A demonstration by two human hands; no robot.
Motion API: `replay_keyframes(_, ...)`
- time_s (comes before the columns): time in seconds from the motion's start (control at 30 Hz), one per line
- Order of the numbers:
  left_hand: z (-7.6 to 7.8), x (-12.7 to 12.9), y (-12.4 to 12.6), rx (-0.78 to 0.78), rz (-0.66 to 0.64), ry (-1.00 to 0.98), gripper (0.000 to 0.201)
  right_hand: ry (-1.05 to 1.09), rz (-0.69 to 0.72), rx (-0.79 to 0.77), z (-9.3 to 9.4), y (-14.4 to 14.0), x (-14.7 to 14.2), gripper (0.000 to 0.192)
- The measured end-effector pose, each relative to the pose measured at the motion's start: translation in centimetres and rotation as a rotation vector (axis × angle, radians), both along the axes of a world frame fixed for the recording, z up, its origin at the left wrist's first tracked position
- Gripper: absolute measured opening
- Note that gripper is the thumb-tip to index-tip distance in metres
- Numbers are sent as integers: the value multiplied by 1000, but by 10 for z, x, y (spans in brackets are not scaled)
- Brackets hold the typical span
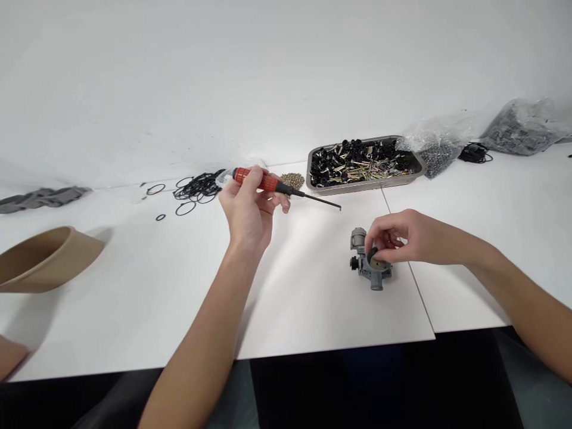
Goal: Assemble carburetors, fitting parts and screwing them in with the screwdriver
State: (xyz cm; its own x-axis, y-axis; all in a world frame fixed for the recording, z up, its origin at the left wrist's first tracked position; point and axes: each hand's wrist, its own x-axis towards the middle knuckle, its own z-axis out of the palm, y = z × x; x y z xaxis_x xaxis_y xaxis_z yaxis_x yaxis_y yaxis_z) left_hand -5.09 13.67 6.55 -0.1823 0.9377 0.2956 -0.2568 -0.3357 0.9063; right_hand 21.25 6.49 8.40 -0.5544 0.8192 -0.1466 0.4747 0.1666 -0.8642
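Note:
My left hand (250,208) is raised above the white table (134,298) and grips a screwdriver (286,187) with a red handle, its dark shaft pointing right. My right hand (402,235) rests on a small grey valve body (373,268) standing on the table. Its fingertips pinch a round dark disc (372,255) against the top of that grey part. A black knob sticks out of the part's left side.
A metal tray (364,186) of black and brass small parts sits behind. Black O-rings (196,187) and a small pile of brass bits (292,179) lie at the back left. Plastic bags (440,146) of parts lie at the back right. A brown paper bag (44,259) lies at the left.

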Motion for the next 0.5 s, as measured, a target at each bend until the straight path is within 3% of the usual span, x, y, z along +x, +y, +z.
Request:
replay_keyframes(0.17, 3, 4, -4, -18, -35, -3, 31, 36, -68, -4, -10, 10, 4, 26)
replay_keyframes(0.3, 7, 13, -12, -50, -79, -29, 29, 96, -259, 80, -26, 23, 9, 38)
replay_keyframes(0.5, 9, 24, -22, -72, -123, -32, 31, 210, -263, 67, -45, 30, 3, 43)
